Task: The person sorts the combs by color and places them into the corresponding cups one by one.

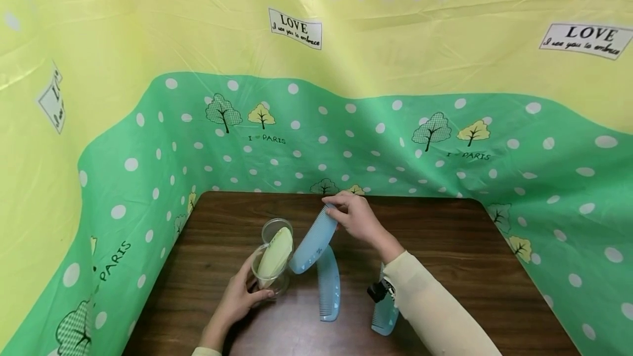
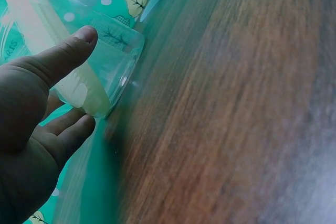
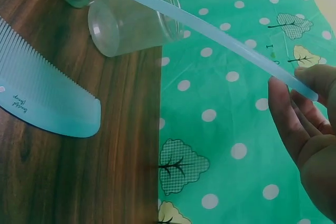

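My left hand point(image 1: 236, 300) holds a clear plastic cup point(image 1: 279, 285), with thumb and fingers on either side of it. A pale yellow-green comb point(image 1: 277, 251) leans in this cup, its upper end sticking out past the rim. My right hand point(image 1: 360, 217) pinches one end of a blue comb point(image 1: 315, 242) between thumb and fingers. That comb slants down to the left, its lower end close to the cup; in the right wrist view its narrow edge point(image 3: 210, 31) shows. Below it on the table lies another blue comb point(image 1: 330, 290).
A second clear cup point(image 3: 134, 27) stands just behind the held one. Another blue comb point(image 1: 385, 316) lies partly under my right sleeve, where a black wrist device point(image 1: 378, 291) hangs. The brown wooden table point(image 1: 445, 235) is bordered by green and yellow patterned cloth point(image 1: 376, 142).
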`<action>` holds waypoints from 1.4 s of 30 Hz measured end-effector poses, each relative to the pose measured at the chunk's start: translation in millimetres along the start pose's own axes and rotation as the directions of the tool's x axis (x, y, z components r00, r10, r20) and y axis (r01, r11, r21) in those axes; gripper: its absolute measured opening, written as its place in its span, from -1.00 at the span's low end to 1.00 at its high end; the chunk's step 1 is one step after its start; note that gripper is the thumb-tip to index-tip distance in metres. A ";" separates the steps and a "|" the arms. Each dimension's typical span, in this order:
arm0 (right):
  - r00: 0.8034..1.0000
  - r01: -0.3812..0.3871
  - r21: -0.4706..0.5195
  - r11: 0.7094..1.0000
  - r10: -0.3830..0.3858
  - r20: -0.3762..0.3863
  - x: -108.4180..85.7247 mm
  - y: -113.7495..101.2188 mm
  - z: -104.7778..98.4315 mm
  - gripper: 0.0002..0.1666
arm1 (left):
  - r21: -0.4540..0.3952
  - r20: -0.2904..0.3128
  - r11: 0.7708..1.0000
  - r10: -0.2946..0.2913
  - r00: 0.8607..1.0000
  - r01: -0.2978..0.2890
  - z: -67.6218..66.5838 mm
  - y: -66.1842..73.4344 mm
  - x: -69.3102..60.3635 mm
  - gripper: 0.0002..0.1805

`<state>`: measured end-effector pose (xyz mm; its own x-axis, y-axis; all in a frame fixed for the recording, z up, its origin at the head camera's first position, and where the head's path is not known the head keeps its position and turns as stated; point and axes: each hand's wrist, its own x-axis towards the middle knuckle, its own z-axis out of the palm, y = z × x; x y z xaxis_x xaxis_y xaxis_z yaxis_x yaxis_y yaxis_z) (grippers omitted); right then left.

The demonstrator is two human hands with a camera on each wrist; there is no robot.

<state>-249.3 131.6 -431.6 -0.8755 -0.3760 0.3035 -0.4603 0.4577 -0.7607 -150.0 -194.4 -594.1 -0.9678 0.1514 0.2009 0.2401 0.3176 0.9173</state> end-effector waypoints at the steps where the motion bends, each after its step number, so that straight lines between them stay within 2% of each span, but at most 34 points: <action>1: 1.000 0.005 0.006 1.000 -0.005 -0.010 0.0 -1.0 -0.1 -0.67 | -0.002 0.000 1.000 -0.003 1.000 0.003 0.1 0.0 -0.4 0.19; 9: 0.987 0.024 0.007 1.000 -0.023 -0.160 2.7 -7.0 -0.4 -0.70 | -0.020 -0.008 0.999 -0.036 0.999 0.036 0.5 -0.2 -0.9 0.18; 17: 0.970 0.030 0.065 0.997 -0.013 -0.244 6.2 -11.2 -1.9 -0.72 | -0.010 -0.008 0.999 -0.044 0.999 0.044 0.5 0.0 -1.1 0.18; 26: 0.964 -0.001 0.143 0.990 0.039 -0.262 9.5 -13.7 6.0 -0.75 | 0.005 -0.009 0.999 -0.045 0.999 0.045 0.3 0.9 -0.7 0.18; 37: 0.959 -0.009 0.171 0.985 0.057 -0.277 18.8 -12.0 19.5 -0.75 | -0.028 0.002 0.999 -0.044 0.999 0.044 0.2 3.6 -0.8 0.18; 42: 0.961 -0.047 0.189 0.981 0.096 -0.261 20.8 -12.9 26.9 -0.73 | -0.023 -0.005 0.998 -0.056 0.998 0.056 0.0 4.1 -1.0 0.18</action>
<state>-257.6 96.2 -431.0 -0.9236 -0.1072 0.3679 -0.3826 0.3140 -0.8689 -148.1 -193.2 -590.5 -0.9802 0.1288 0.1505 0.1835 0.3041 0.9348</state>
